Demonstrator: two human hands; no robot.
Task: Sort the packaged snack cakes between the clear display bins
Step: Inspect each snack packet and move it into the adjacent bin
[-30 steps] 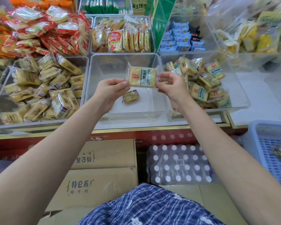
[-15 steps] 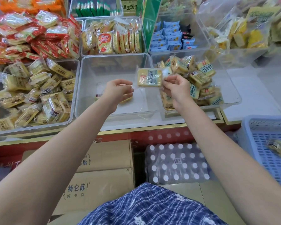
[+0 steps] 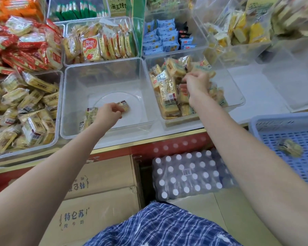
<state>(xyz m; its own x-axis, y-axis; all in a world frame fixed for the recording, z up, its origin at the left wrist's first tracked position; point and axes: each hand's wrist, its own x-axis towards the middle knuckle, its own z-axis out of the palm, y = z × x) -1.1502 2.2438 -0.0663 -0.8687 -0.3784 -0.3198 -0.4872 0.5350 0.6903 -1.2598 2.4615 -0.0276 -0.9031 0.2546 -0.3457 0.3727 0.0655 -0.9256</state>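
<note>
The middle clear bin (image 3: pixel 66 103) is nearly bare, with a yellow snack cake (image 3: pixel 124 105) on its floor. My left hand (image 3: pixel 108 113) reaches down into this bin, fingers curled round that cake. A second pack (image 3: pixel 91 111) shows just left of the hand, partly hidden by it. The right clear bin (image 3: pixel 238 96) holds a pile of several yellow snack cakes (image 3: pixel 168 89). My right hand (image 3: pixel 196 83) is over that pile, fingers curled on a blurred cake (image 3: pixel 202 68) at the top.
A full bin of yellow cakes (image 3: pixel 25 110) stands at the left, with red packs (image 3: pixel 23 41) and orange-labelled packs (image 3: pixel 100 43) behind. A blue basket (image 3: pixel 292 139) sits at the right. Cardboard boxes (image 3: pixel 100 176) and a bottle pack (image 3: pixel 185 174) lie under the counter.
Both hands held one cake above the middle bin. My left hand let go and dropped into the middle bin onto a cake; my right hand carried its cake over to the right bin's pile.
</note>
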